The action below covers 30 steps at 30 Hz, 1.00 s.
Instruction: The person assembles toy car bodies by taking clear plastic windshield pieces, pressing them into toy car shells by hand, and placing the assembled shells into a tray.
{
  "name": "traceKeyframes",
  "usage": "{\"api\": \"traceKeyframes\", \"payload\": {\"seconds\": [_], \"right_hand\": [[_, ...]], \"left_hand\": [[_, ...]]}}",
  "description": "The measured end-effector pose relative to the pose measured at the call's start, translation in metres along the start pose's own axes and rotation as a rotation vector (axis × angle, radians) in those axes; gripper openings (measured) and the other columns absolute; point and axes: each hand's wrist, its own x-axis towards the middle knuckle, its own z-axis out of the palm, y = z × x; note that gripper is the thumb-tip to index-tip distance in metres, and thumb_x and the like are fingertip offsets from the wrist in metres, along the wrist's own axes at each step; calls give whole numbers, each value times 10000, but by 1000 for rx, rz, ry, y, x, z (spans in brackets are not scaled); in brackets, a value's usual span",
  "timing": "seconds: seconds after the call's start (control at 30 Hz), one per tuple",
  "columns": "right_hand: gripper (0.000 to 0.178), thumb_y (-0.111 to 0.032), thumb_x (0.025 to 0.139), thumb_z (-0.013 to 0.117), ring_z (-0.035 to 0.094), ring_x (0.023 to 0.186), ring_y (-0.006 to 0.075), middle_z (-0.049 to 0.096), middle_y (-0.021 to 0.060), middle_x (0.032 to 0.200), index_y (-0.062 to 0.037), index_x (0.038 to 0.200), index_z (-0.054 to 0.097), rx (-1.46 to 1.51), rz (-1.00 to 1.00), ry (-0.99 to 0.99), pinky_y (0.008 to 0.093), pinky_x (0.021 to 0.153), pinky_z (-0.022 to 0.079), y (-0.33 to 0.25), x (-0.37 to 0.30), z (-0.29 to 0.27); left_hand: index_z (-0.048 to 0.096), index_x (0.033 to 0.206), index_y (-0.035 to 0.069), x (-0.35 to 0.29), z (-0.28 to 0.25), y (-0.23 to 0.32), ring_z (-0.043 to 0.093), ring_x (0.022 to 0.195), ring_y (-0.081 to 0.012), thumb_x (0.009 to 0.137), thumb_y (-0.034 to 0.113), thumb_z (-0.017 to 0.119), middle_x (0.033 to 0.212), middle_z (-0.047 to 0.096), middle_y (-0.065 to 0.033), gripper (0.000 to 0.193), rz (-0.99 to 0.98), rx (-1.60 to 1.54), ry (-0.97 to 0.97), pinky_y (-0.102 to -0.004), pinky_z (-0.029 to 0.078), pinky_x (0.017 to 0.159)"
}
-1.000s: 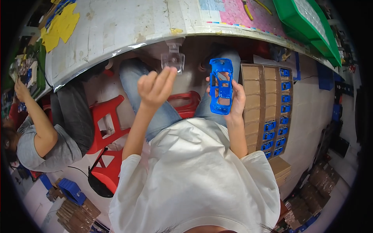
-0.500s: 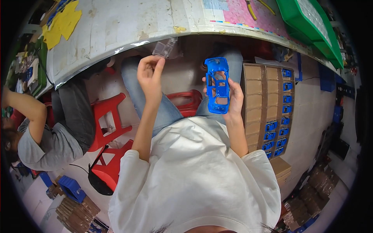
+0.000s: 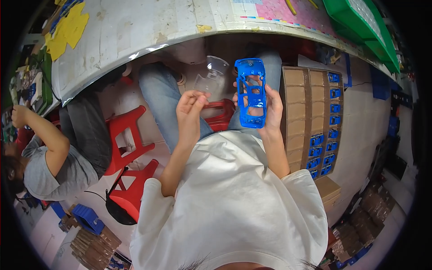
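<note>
A glossy blue toy car body shell [image 3: 252, 96] with open window holes lies upright along my right hand [image 3: 272, 108], whose thumb and fingers close around its sides. Pinched by one edge between the thumb and fingers of my left hand [image 3: 192, 107] is a clear plastic window piece [image 3: 211, 77], shaped like a car's glazing. It stands just left of the blue shell, apart from it. Both hands are above my lap, in front of the table edge.
A divided cardboard box [image 3: 310, 108] at my right holds several blue car bodies. The worktable [image 3: 148, 27] spans the far side, with a green bin [image 3: 360, 27] and yellow pieces [image 3: 67, 29]. Red stools [image 3: 130, 139] and a seated person [image 3: 58, 162] are at left.
My left hand has moved right and nearer to me, bringing the clear window piece beside the blue shell. The shell has turned slightly. The person at left has raised a hand.
</note>
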Motion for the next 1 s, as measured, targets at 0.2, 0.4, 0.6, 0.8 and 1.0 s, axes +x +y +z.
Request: {"api": "traceKeyframes", "payload": {"seconds": [0.2,0.4,0.6,0.8,1.0], "right_hand": [[408,-303,847,388,595,766,282,527,148,1033,-39,1157,422,131,-54,-59,377,704,501,0,-1,8],[516,-370,853,361,585,787,282,504,246,1088,2,1211,379,22,-99,-46,366,695,501,-4,-6,11],[447,-343,850,357,618,778,267,540,180,1049,-46,1184,367,15,-152,-55,343,640,534,-7,-6,9],[440,-335,846,352,618,781,269,538,179,1050,-38,1170,374,-5,-176,-69,341,643,532,-9,-7,7],[530,-406,855,330,572,792,293,480,250,1113,-17,1212,371,-19,-136,-97,378,721,487,-4,-11,12]], "left_hand": [[618,771,114,-26,38,31,517,704,-167,563,9,678,812,593,11,240,1009,1223,-307,-281,374,605],[631,850,100,-36,50,25,504,714,-147,605,90,648,830,573,-1,245,1263,1511,-440,-266,382,598],[631,860,93,-38,54,26,502,722,-144,630,96,632,830,570,-6,230,1281,1530,-546,-264,392,615],[640,877,105,-41,51,28,504,724,-138,642,104,620,811,577,-4,236,1339,1564,-528,-257,392,609],[657,877,112,-35,55,22,492,685,-132,653,99,603,803,584,-1,231,1420,1558,-426,-247,380,576]]}}
